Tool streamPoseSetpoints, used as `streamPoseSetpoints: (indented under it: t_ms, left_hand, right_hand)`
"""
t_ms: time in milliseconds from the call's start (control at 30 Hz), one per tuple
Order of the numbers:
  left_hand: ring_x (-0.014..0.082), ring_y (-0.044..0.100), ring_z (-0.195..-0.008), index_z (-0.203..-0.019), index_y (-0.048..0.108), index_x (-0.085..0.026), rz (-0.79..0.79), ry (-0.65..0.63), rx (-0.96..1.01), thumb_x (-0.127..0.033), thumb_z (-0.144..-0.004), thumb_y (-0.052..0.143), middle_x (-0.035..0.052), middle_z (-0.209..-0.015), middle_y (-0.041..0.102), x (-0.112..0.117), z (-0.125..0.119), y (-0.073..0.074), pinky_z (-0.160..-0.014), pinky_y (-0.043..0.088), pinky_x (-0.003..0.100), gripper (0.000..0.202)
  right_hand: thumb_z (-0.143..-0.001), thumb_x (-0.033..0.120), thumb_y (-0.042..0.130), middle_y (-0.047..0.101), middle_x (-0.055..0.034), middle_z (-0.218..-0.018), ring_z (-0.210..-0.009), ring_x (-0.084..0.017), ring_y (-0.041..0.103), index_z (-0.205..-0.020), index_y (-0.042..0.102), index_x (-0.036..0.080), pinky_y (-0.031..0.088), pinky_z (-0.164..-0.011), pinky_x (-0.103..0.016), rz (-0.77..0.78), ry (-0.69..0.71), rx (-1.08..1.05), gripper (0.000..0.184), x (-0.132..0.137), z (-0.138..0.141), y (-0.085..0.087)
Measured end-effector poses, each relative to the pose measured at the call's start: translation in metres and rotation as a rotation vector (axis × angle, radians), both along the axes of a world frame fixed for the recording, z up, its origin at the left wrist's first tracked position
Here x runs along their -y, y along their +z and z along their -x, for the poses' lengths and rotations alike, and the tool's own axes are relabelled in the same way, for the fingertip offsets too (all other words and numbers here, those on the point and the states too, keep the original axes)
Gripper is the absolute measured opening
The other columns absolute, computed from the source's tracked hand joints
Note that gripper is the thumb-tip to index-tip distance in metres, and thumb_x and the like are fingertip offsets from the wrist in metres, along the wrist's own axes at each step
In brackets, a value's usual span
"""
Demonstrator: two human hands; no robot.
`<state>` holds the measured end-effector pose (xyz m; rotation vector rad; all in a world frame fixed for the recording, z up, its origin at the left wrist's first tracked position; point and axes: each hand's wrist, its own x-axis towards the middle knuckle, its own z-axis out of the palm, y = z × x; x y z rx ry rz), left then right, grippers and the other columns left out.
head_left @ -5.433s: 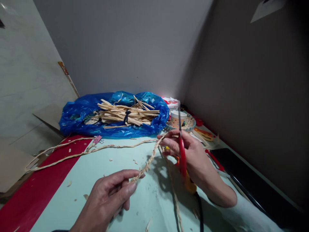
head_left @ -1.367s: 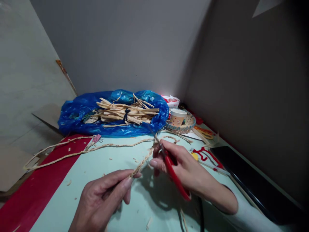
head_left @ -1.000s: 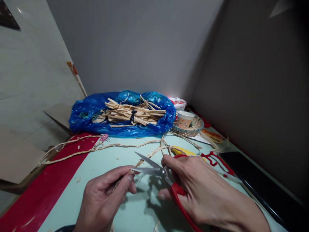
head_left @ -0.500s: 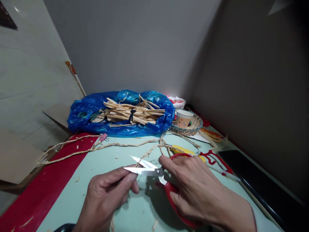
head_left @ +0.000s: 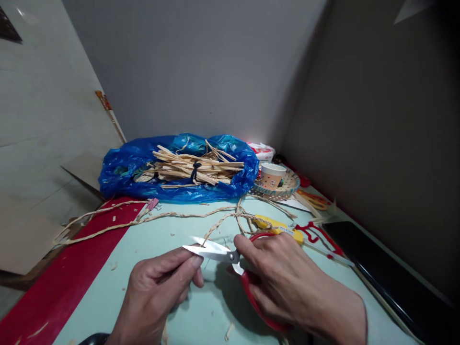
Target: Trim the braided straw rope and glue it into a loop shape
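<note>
My left hand [head_left: 158, 292] pinches a braided straw cord [head_left: 219, 224] between thumb and forefinger, low in the middle of the view. My right hand [head_left: 287, 282] grips red-handled scissors [head_left: 223, 253]. Their steel blades are slightly apart and point left, with the cord between them just beyond my left fingertips. From there the cord runs up and away across the pale green table [head_left: 201, 311] and off to the left.
A blue plastic bag [head_left: 118, 170] with a tied bundle of straw strips [head_left: 194, 168] lies at the back. To its right are a woven tray [head_left: 287, 188] with a paper cup [head_left: 270, 175], a yellow tool [head_left: 276, 225], another red tool [head_left: 318, 235] and a dark slab [head_left: 373, 268]. A red strip [head_left: 61, 282] covers the left.
The right hand swung the scissors from upright to pointing left and brought the parted blades onto the cord at my left fingertips. In the last half second they slid slightly left.
</note>
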<state>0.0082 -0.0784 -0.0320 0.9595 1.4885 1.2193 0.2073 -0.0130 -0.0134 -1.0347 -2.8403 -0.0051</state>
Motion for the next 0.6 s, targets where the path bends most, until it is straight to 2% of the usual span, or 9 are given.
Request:
streamPoseSetpoints:
  t_ms: [67,267,333,400,500,600]
  left_hand:
    - [0.0073,0.029,-0.047,-0.054,0.068,-0.016,0.001,0.008,-0.008,-0.038,-0.076,0.072,-0.0014,-0.054,0.052,0.000,0.000,0.000,-0.042,0.022,0.020,0.031]
    - [0.0083,0.043,-0.052,-0.058,0.071,-0.016,0.023,0.045,0.051,-0.037,-0.073,0.076,-0.0009,-0.058,0.058,-0.001,-0.002,0.000,-0.045,0.031,0.018,0.026]
    - [0.0081,0.044,-0.053,-0.063,0.073,-0.017,0.025,0.025,0.095,-0.037,-0.074,0.076,-0.0009,-0.059,0.059,-0.002,0.000,-0.001,-0.046,0.033,0.017,0.023]
    - [0.0068,0.040,-0.050,-0.074,0.076,-0.018,0.015,0.008,0.149,-0.037,-0.075,0.075,-0.0012,-0.061,0.060,-0.003,0.002,-0.002,-0.045,0.031,0.016,0.018]
    - [0.0046,0.029,-0.046,-0.084,0.076,-0.019,0.028,-0.024,0.213,-0.036,-0.079,0.072,-0.0008,-0.064,0.063,-0.005,0.004,-0.002,-0.042,0.024,0.016,0.018]
    - [0.0048,0.028,-0.046,-0.077,0.074,-0.017,0.047,-0.065,0.227,-0.035,-0.080,0.069,0.0001,-0.066,0.061,-0.005,0.002,0.000,-0.042,0.021,0.017,0.019]
  right_hand:
    - [-0.073,0.016,0.046,0.059,0.0006,-0.061,-0.048,-0.016,0.044,-0.084,0.046,0.023,0.014,-0.049,-0.034,-0.033,0.009,0.007,0.012,0.000,0.000,-0.002]
    - [-0.079,0.012,0.045,0.061,0.0006,-0.059,-0.044,-0.015,0.045,-0.086,0.049,0.021,0.012,-0.048,-0.033,-0.126,0.010,-0.007,0.012,0.001,0.002,-0.012]
    - [-0.080,0.012,0.045,0.061,0.0004,-0.059,-0.044,-0.015,0.044,-0.086,0.049,0.021,0.012,-0.049,-0.033,-0.108,0.006,-0.021,0.012,-0.001,0.002,-0.013]
    - [-0.079,0.013,0.047,0.061,0.0004,-0.060,-0.046,-0.015,0.045,-0.084,0.049,0.022,0.015,-0.049,-0.032,-0.026,-0.017,-0.085,0.011,-0.006,0.002,-0.013]
    - [-0.081,0.013,0.047,0.059,0.0010,-0.064,-0.053,-0.015,0.048,-0.081,0.047,0.022,0.026,-0.051,-0.027,0.162,-0.140,-0.384,0.010,-0.018,-0.002,-0.011]
    - [-0.090,0.026,0.051,0.061,0.0002,-0.075,-0.064,-0.015,0.053,-0.082,0.047,0.022,0.039,-0.058,-0.025,0.339,-0.306,-0.829,0.010,-0.033,-0.008,-0.008]
